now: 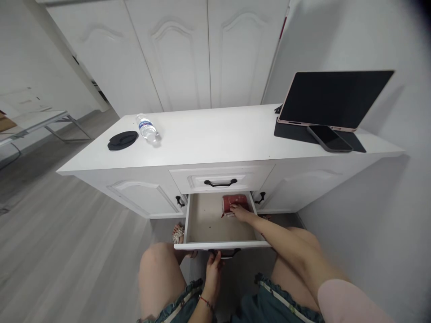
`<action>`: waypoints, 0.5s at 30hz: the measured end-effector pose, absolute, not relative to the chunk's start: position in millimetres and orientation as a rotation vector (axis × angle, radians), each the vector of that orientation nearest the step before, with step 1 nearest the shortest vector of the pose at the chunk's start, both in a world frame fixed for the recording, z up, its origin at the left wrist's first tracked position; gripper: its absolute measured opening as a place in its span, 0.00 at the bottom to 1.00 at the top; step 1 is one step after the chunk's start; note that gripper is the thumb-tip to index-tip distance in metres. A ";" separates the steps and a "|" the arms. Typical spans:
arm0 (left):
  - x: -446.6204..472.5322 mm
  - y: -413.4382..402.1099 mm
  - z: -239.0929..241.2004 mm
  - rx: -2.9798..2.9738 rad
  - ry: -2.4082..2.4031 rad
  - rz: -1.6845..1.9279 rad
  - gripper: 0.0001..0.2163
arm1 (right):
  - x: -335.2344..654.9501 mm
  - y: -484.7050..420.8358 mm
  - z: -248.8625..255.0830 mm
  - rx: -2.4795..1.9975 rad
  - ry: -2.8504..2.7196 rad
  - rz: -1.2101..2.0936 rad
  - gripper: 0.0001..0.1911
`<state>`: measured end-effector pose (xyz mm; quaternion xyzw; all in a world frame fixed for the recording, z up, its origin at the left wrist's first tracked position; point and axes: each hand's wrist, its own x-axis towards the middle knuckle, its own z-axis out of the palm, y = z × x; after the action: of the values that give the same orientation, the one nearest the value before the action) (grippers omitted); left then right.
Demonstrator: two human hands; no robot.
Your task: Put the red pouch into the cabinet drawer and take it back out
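Note:
A lower drawer (218,224) of the white cabinet is pulled out over the space between the knees. My left hand (214,269) is closed around the black drawer handle (230,253) on its front. Inside, at the back right of the drawer, lies a red pouch (235,200) with a pale lower edge. My right hand (240,212) reaches in over the drawer's right side, its fingers closed on the near edge of this pouch. Part of the pouch is hidden under the hand, and what exactly the fingertips grip is small in view.
Above is a shut drawer (220,177). On the white cabinet top (208,139) are a plastic bottle (147,128), a flat black object (123,140), an open laptop (333,98) and a phone (329,138) on a dark mat (291,131). A wall (380,215) stands close at right.

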<state>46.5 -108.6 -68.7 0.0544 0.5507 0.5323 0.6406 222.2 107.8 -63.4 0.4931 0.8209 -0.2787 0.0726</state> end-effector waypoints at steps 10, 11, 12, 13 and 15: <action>44.2 -110.5 -66.2 0.157 1.265 1.207 0.16 | 217.7 75.8 -49.1 1.425 2.296 -0.849 0.16; 44.3 -110.5 -67.0 0.165 1.259 1.212 0.17 | 216.8 73.4 -47.1 1.415 2.275 -0.853 0.15; 44.3 -110.5 -67.9 0.174 1.256 1.216 0.17 | 215.8 71.1 -45.1 1.404 2.254 -0.859 0.15; 44.2 -110.4 -69.1 0.180 1.257 1.220 0.16 | 214.8 69.0 -42.9 1.392 2.236 -0.865 0.16; 44.1 -110.5 -71.2 0.188 1.257 1.220 0.15 | 212.3 65.3 -38.2 1.368 2.202 -0.878 0.17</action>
<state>44.1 -110.5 -71.2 0.0824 0.5504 0.5341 0.6364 212.3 65.3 -38.2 0.4897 0.7881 -0.3144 0.2006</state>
